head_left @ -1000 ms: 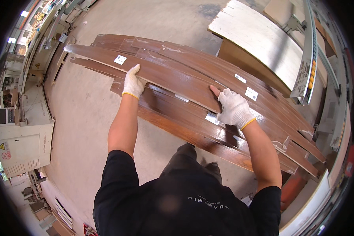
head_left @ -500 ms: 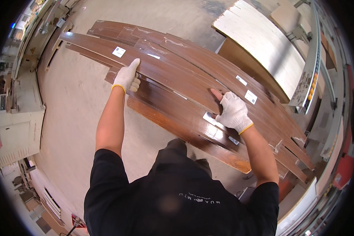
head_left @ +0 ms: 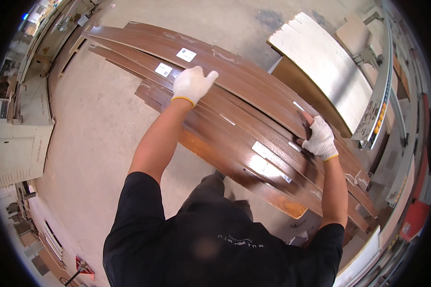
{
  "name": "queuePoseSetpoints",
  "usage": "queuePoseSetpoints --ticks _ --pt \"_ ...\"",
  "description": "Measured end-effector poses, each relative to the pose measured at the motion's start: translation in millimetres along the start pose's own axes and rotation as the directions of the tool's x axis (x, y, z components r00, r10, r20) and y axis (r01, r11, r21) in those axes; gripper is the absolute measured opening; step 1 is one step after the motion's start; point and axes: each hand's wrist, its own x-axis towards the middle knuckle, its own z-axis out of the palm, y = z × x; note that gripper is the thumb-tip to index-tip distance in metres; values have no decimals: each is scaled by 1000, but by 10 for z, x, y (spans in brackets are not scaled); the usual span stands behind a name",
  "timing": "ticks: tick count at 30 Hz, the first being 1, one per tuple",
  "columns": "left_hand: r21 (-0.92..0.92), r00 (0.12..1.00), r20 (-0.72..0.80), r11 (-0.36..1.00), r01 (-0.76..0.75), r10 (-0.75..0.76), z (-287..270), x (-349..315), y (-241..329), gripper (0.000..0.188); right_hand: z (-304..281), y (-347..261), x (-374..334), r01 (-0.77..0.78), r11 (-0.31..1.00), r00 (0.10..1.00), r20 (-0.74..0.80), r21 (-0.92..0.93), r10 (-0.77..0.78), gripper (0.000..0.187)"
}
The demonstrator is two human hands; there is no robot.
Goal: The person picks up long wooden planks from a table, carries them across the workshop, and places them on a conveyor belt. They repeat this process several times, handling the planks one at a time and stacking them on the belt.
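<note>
Brown wood-grain boards lie lengthwise across the view in long stacks. One long board (head_left: 244, 91) with a white label (head_left: 186, 54) lies over the far ones. My left hand (head_left: 194, 86), in a white knit glove with a yellow cuff, grips this board's near edge, thumb on top and the other fingers partly hidden. Farther right, my right hand (head_left: 320, 138) is closed on the same edge, its glove leaving the thumb and forefinger tips bare. Nearer to me lies another row of boards (head_left: 225, 129) with white labels, above an orange-brown board (head_left: 292, 206).
A large white panel (head_left: 325, 67) stands on a brown base at the far right, beside a metal rail (head_left: 380, 91) with yellow rollers. Pale machine cabinets (head_left: 21, 148) line the left. A red object (head_left: 414, 220) is at the right edge.
Both hands have moved right and away from me with the labelled board, uncovering more of the boards on the near side. My view has shifted slightly.
</note>
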Motion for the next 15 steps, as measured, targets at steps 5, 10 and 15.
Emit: queuePoseSetpoints --ticks 5,10,15 --pt "226 734 -44 723 -653 678 66 309 262 65 -92 390 -156 -202 979 974 103 -28 203 101" --pt "156 595 59 581 -799 802 253 942 319 66 -146 731 -153 -113 993 993 38 -24 114 98" --pt "169 655 51 639 -750 754 292 1227 481 60 -12 730 -355 -160 986 986 41 -33 162 100"
